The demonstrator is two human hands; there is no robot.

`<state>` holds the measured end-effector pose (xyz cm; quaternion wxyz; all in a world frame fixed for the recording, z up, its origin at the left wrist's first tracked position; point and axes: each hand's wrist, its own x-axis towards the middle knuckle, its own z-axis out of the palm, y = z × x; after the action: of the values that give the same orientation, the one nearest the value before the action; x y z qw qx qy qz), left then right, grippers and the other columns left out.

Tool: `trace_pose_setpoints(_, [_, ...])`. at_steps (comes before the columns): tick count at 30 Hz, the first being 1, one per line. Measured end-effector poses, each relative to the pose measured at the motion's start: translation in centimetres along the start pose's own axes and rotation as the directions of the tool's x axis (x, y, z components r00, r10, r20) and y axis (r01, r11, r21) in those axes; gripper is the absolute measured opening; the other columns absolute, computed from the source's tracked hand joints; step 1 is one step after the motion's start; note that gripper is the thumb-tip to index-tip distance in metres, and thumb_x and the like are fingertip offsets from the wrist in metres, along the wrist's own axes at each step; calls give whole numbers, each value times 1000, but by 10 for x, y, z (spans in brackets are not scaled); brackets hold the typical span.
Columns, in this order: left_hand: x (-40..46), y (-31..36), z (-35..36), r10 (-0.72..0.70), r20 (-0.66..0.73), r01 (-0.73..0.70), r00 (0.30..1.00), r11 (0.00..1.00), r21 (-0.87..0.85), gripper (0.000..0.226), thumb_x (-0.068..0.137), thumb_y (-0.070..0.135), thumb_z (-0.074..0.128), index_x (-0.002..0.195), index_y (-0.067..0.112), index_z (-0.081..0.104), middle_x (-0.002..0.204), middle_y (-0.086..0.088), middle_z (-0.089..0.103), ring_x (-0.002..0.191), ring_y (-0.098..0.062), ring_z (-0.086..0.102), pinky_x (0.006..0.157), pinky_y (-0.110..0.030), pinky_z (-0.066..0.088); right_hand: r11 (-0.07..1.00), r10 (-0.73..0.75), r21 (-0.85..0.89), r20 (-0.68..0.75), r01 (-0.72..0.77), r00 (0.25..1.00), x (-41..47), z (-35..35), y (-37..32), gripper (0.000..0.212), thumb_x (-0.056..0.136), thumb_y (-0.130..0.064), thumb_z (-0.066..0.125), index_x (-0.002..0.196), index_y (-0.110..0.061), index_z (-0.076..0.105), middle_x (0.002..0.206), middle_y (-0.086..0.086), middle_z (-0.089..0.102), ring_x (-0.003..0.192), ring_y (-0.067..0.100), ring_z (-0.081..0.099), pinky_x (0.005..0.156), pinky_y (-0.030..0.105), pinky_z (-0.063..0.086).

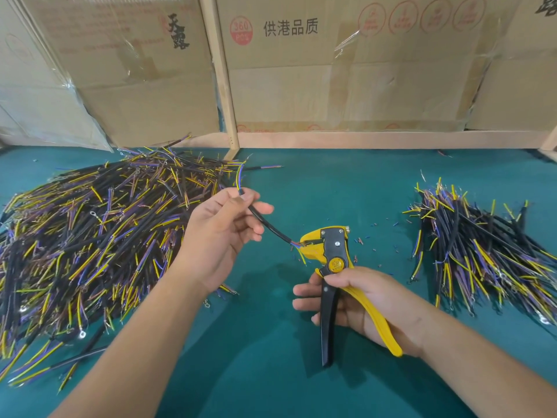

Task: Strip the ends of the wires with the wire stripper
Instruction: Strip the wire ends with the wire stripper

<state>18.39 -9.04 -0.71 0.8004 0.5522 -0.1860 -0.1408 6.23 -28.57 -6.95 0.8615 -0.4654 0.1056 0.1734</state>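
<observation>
My left hand (pixel 224 233) pinches a black cable (pixel 268 223) between thumb and fingers. Yellow, blue and brown inner wires fan out of its upper end above my fingers. The cable's lower end, with its coloured wires, sits in the jaws of a yellow and black wire stripper (pixel 327 251). My right hand (pixel 358 303) grips the stripper's two handles, which stand spread apart, one black, one yellow. The tool hangs a little above the green table (pixel 271 372).
A large heap of black cables with coloured wire ends (pixel 90 242) fills the left of the table. A smaller pile (pixel 482 257) lies at the right. Small bits of stripped insulation (pixel 370 236) dot the mat near the tool. Cardboard boxes (pixel 331 70) wall off the back.
</observation>
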Motion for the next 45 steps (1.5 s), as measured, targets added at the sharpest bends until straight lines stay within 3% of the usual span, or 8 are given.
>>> trace_pose_setpoints(9, [2,-6,-5,8,106,-13,994,999,52,10,96,13,56,94,9,65,88,-15,73,55,-17,59,53,-25,50,1000,4,1,8,-4,1000,3,-2,1,34,84,-17,59,111,4,60,121,28,67,110,42,68,72,39,59])
trace_pose_setpoints(14, [10,-19,-20,-206,-37,204,978,901,382,13,100,9,52,92,5,62,90,-18,75,53,-17,60,51,-25,52,1000,-1,-2,-11,1,1000,5,-4,2,50,72,-19,72,112,6,58,121,29,67,109,46,67,72,41,60])
trace_pose_setpoints(17, [15,-29,-32,-198,-181,268,963,680,682,18,96,17,60,84,3,61,77,-15,72,49,-22,55,52,-31,49,1000,-1,-4,-24,1,1000,4,-3,1,54,68,-20,74,111,7,58,120,29,68,108,47,68,71,41,60])
trace_pose_setpoints(21, [14,-25,-39,1,-177,175,984,129,976,30,87,34,69,69,15,56,65,1,63,62,-24,54,60,-30,43,1000,-7,-7,-25,7,1000,0,-1,0,44,76,-16,68,111,7,58,119,28,68,108,45,68,71,41,60])
trace_pose_setpoints(24, [8,-12,-35,49,214,-220,976,180,959,11,81,18,72,84,24,65,86,13,66,82,-3,57,81,-27,45,1000,-7,-14,-25,6,1000,-2,0,-2,38,83,-15,61,114,7,57,119,28,68,107,43,69,73,40,60])
trace_pose_setpoints(27, [3,-9,-34,-187,507,-471,841,208,857,29,76,7,72,102,22,71,113,14,63,109,0,49,103,-17,30,1000,-14,-10,-27,14,1000,-2,1,-2,29,89,-10,57,113,7,56,119,28,69,107,44,69,72,39,60])
trace_pose_setpoints(39, [5,-28,-25,-236,471,-491,850,-30,871,13,76,29,60,79,22,49,80,9,52,85,-14,45,85,-35,36,990,-118,58,-117,125,986,3,-7,-8,33,82,-17,61,107,4,61,119,31,67,106,45,69,70,40,60])
trace_pose_setpoints(45, [4,-22,-17,110,444,-456,889,296,839,14,82,0,61,82,12,54,67,8,51,62,-13,44,62,-25,40,969,-195,101,-237,223,952,1,-2,-14,20,91,-11,53,103,1,62,114,27,71,102,38,72,65,36,60])
